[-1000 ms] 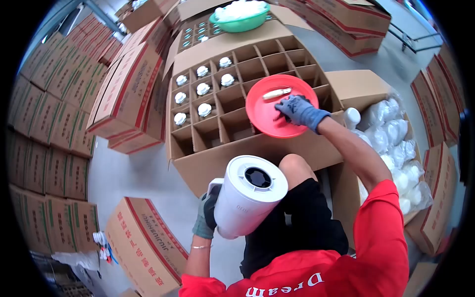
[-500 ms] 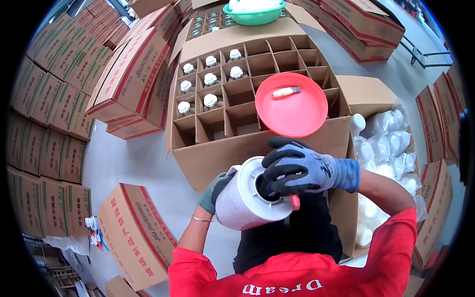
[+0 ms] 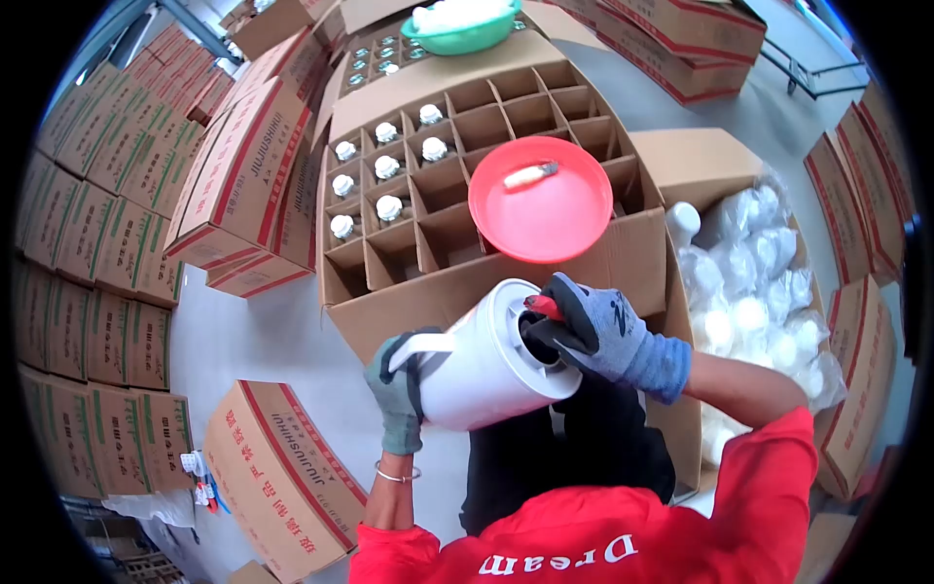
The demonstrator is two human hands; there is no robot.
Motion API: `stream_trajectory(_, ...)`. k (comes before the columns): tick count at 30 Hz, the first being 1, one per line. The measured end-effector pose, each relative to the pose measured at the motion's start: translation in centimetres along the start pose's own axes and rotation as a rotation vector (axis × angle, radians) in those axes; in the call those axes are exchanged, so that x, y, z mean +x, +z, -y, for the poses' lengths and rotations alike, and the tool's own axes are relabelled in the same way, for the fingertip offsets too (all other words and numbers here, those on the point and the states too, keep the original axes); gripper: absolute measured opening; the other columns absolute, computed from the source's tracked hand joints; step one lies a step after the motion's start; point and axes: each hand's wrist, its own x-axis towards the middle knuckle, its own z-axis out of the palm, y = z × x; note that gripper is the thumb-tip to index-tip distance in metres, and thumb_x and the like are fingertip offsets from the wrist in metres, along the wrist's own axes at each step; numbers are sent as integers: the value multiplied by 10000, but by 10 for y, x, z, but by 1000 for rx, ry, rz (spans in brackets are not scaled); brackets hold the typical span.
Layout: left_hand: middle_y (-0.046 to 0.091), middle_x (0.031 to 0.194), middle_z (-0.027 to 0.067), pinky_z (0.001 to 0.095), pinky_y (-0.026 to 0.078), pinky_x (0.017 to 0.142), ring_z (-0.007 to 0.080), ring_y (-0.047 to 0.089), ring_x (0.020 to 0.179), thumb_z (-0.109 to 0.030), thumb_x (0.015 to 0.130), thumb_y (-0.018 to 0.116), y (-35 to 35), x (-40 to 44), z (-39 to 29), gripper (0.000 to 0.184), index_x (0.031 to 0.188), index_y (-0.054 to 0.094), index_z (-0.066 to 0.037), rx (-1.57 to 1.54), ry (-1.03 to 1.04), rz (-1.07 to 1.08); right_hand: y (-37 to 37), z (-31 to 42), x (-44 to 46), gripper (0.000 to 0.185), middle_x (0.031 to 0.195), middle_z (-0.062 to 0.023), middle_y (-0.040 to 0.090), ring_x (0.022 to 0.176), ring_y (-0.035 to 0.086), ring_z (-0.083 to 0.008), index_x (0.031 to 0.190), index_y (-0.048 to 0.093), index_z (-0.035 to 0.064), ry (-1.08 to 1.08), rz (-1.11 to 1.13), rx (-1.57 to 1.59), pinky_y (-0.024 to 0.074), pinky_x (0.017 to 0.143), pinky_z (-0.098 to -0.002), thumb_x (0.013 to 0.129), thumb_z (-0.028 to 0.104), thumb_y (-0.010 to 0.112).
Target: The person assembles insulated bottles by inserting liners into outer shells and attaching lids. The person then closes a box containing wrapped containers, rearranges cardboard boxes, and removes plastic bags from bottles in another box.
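Note:
A white vacuum flask body (image 3: 477, 375) lies tilted across my lap, its round mouth facing up and to the right. My left hand (image 3: 397, 389), in a grey-green glove, is closed around its handle (image 3: 424, 345) at the left side. My right hand (image 3: 598, 331), in a blue-grey glove with black fingers, is bent over the mouth, some fingertips inside it. Close to its thumb and forefinger a red tab (image 3: 543, 307) sticks out. The dark inside of the mouth and my fingertips are hard to separate.
Ahead stands a divided carton (image 3: 496, 282) with several white-capped bottles (image 3: 389, 207). A red basin (image 3: 540, 229) with a knife (image 3: 531, 175) rests on it. Behind is a green basin (image 3: 467, 37). Bagged white parts (image 3: 744, 263) fill a box at right; stacked cartons (image 3: 117, 224) stand left.
The red tab has gone from the lower right of the mouth to its upper edge, with my right hand turning. My left hand now shows around the handle.

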Motion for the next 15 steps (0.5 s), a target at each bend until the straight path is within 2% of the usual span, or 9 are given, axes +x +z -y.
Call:
stream_trajectory(3,709,923,113,336,510,777,230,666,849,-69,812,548,-7,19,-16,203,930,688,19,-94,110,220,2,-36,-5,396,859,-213,592,800,600,-414,1065,486,31,-28,143,227,483,692,-441,848,310,665)
stream_trajectory(4,711,962,127,339,509,823,242,671,904,-88,811,544,-12,24,-14,227,946,698,11,-95,89,288,-17,-31,5,404,875,-214,591,825,592,-408,1067,506,29,15,329,274,482,732,-431,833,309,680)
stream_trajectory(5,710,968,130,338,504,852,247,669,922,-93,826,526,-15,30,-16,249,973,697,12,-204,112,367,-23,-38,11,384,905,-213,592,834,588,-405,1073,530,39,-116,203,100,487,747,-414,826,288,686)
stream_trajectory(7,700,1019,131,346,474,919,255,657,961,-92,847,544,-34,36,23,257,1039,672,21,-173,84,344,-29,-63,34,332,935,-175,634,846,620,-382,1078,555,75,-84,-26,-78,522,706,-414,818,238,681)
stream_trajectory(9,684,1066,134,365,435,979,267,633,1022,-111,866,573,-47,43,16,293,1117,634,28,-146,110,313,-30,-101,68,286,942,-136,654,821,636,-360,1081,555,91,-234,-333,-377,530,673,-435,848,244,617)
stream_trajectory(10,659,1126,136,380,402,1018,271,591,1103,-188,876,603,-54,44,13,355,1159,610,27,112,253,234,-28,-123,84,223,912,-144,646,815,635,-357,1032,556,89,-143,-299,-522,519,674,-457,862,231,583)
stream_trajectory(11,617,1208,142,379,397,1024,277,542,1180,-231,869,609,-57,41,4,411,1195,592,19,34,221,162,-26,-151,96,333,994,-203,607,878,596,-396,1151,510,66,3,-120,-525,489,750,-484,866,220,586)
stream_trajectory(13,533,1322,156,397,354,1062,275,470,1264,-336,879,595,-65,36,-14,533,1281,531,7,154,239,99,-23,-154,100,289,981,-187,602,872,592,-392,1103,530,70,18,4,-636,485,751,-474,853,200,598)
stream_trajectory(15,461,1395,158,428,300,1100,273,412,1317,-469,860,592,-77,25,-14,697,1362,447,-7,132,145,70,-6,-137,89,287,962,-172,597,871,588,-378,1088,541,69,-203,-163,-592,481,753,-464,834,182,611)
